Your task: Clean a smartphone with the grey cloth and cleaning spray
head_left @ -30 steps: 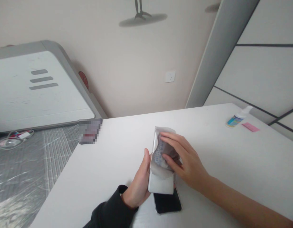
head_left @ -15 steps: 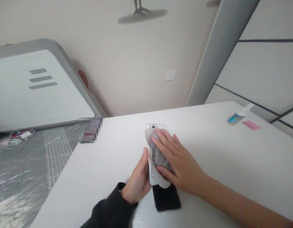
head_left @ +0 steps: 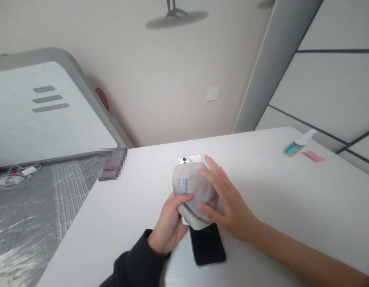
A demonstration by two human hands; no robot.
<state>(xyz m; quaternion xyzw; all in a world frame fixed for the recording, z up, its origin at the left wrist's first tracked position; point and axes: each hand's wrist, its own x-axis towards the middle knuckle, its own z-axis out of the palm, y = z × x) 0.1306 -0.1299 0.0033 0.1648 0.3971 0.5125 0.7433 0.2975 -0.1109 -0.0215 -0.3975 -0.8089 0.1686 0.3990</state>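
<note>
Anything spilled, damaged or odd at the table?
No spill or damage visible. Only oddity: a pixelated patch by the table's far left corner, masking whatever is there. The cloth hides most of the pale phone.

I read the grey cloth as matt fabric, soft and creased. Beneath it, the pale phone looks glossy and smooth; on the cloth's near side, the dark phone shows a glassy black face. The white surface around the cloth reaches me as smooth, faintly shiny. Well left of the cloth, clear plastic film is glossy and crinkled.
</note>
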